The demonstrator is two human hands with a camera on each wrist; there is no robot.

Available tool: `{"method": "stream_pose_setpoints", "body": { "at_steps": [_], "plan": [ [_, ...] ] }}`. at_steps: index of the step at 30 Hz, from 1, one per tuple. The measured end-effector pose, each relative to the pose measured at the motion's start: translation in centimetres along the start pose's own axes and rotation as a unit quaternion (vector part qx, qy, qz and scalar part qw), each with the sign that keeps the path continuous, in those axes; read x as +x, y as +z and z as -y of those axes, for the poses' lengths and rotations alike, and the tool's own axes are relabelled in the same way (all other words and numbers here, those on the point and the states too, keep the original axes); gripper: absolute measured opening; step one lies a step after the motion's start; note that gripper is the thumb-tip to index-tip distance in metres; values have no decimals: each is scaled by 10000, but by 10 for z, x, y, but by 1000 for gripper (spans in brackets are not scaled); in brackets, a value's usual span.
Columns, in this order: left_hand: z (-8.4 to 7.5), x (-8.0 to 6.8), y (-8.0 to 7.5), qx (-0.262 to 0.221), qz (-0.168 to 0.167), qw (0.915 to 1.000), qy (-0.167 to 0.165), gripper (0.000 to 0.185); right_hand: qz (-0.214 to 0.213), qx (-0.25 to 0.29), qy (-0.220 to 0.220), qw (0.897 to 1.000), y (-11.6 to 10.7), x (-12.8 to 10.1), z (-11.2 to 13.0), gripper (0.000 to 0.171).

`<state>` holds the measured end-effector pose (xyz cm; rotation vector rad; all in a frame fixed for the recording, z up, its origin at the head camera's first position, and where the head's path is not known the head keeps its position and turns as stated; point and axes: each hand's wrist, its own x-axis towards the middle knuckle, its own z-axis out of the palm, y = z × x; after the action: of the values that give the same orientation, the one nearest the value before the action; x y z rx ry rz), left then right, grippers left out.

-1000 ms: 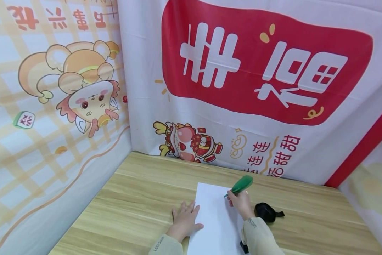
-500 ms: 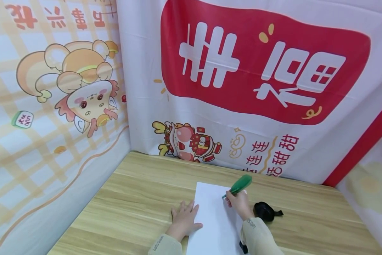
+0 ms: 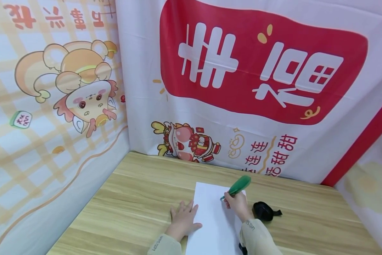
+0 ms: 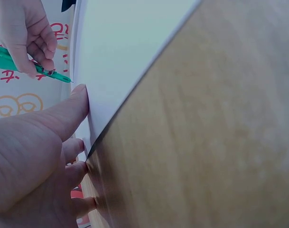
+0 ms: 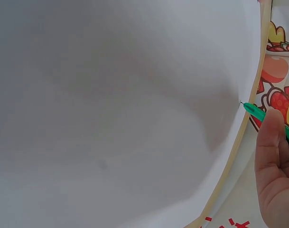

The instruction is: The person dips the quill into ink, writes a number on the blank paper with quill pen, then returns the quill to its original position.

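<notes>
The sheet of white paper [image 3: 214, 216] lies on the wooden table [image 3: 130, 198] in the lower middle of the head view, its near end running off the bottom edge. At its left edge rests the left hand [image 3: 183, 221], fingers straight and spread flat on the wood, with the thumb reaching onto the paper's border. The left wrist view, lower left, shows that thumb [image 4: 70, 107] pressed against the sheet's edge. To the right, near the paper's far right corner, the right hand [image 3: 237, 205] has its fingers curled around a green pen [image 3: 239, 186], whose fat green top tilts up and to the right while the tip points down-left at the sheet. In the right wrist view, at the right edge, the pen's fine tip [image 5: 242, 103] sits just at the paper's border. Just right of that hand a black rounded object [image 3: 263, 211] lies on the table. Printed cloth banners [image 3: 261, 71] stand behind.
</notes>
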<state>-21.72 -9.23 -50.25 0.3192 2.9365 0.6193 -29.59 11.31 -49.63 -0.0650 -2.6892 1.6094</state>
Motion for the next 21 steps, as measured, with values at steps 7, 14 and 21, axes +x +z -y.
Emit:
{"method": "stream_pose_setpoints", "body": {
  "at_steps": [7,14,21],
  "plan": [
    [0,0,0,-18,22,10000,-5,67,-4,43,-58,10000,0,-5,1,9],
    [1,2,2,-68,105,9999,-94,67,30,49,-110,9999,1,-10,2,8],
    [1,2,1,-96,118,9998,-88,67,1,5,-274,9996,2,-12,-1,8]
  ]
}}
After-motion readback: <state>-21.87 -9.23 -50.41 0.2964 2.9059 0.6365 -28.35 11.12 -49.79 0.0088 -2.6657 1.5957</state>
